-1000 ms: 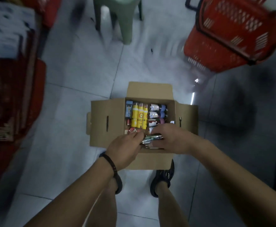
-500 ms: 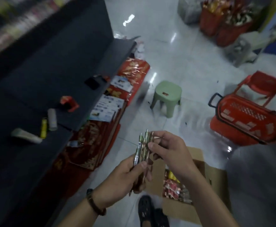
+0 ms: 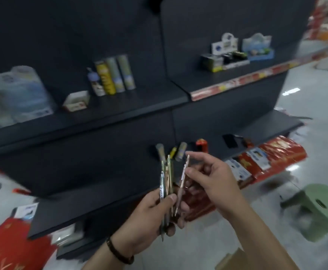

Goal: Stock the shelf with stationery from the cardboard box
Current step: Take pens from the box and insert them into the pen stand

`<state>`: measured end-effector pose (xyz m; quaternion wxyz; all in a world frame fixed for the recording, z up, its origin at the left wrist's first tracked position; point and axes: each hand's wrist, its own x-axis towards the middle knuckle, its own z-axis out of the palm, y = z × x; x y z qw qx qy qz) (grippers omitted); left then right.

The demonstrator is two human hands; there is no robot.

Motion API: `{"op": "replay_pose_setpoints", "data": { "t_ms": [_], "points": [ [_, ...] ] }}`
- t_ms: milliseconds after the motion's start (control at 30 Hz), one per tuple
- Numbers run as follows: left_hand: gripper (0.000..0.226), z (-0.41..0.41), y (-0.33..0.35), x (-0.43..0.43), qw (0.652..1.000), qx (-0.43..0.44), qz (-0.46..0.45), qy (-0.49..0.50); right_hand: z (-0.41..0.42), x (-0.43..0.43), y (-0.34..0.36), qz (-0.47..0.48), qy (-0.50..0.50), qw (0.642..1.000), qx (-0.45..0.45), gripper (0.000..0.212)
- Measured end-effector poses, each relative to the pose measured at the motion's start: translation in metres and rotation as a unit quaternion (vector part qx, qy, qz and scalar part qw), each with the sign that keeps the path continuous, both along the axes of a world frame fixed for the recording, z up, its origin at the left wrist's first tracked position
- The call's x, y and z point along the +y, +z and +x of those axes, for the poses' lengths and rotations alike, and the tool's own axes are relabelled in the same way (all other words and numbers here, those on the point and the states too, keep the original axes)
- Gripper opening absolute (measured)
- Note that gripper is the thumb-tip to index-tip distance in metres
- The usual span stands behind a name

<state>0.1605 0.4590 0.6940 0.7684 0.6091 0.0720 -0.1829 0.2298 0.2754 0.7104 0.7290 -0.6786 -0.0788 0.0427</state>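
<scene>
My left hand (image 3: 151, 217) grips a bundle of pens (image 3: 166, 180) upright in front of the dark shelf (image 3: 104, 108). My right hand (image 3: 212, 176) pinches a single bronze pen (image 3: 182, 178) and holds it a little apart from the bundle, tilted to the right. Only a corner flap of the cardboard box (image 3: 231, 260) shows at the bottom edge. On the lower shelf board (image 3: 85, 201), behind the pens, lie a few small tubes (image 3: 180, 151) and a red item (image 3: 201, 144).
The upper shelf carries standing glue tubes (image 3: 112, 75), a small white box (image 3: 76, 101), plastic packs (image 3: 13, 94) at left and display boxes (image 3: 237, 51) at right. Red packets (image 3: 272, 158) lean against the shelf base. A green stool (image 3: 319, 207) stands on the floor at right.
The view swung up from the box to the shelf. Both hands lifted the pens out of the box, and my right hand has drawn one pen away from the bundle.
</scene>
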Motion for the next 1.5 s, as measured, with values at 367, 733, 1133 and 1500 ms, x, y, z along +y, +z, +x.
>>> {"op": "replay_pose_setpoints", "data": {
  "t_ms": [367, 733, 1133, 1500],
  "points": [
    [0.021, 0.01, 0.017, 0.27, 0.981, -0.053, 0.008, 0.189, 0.059, 0.296, 0.063, -0.029, 0.089, 0.99, -0.101, 0.035],
    [0.02, 0.048, 0.034, 0.47, 0.929, -0.116, 0.046, 0.348, 0.13, 0.503, 0.11, -0.008, 0.113, 0.971, -0.208, 0.033],
    [0.02, 0.127, 0.054, 0.61, 0.879, -0.118, 0.082, 0.455, 0.26, 0.686, 0.128, -0.051, 0.138, 0.934, -0.326, 0.02],
    [0.029, 0.182, 0.067, 0.725, 0.907, -0.134, 0.005, 0.399, 0.32, 0.824, 0.125, -0.152, 0.062, 0.908, -0.386, 0.017]
  ]
}}
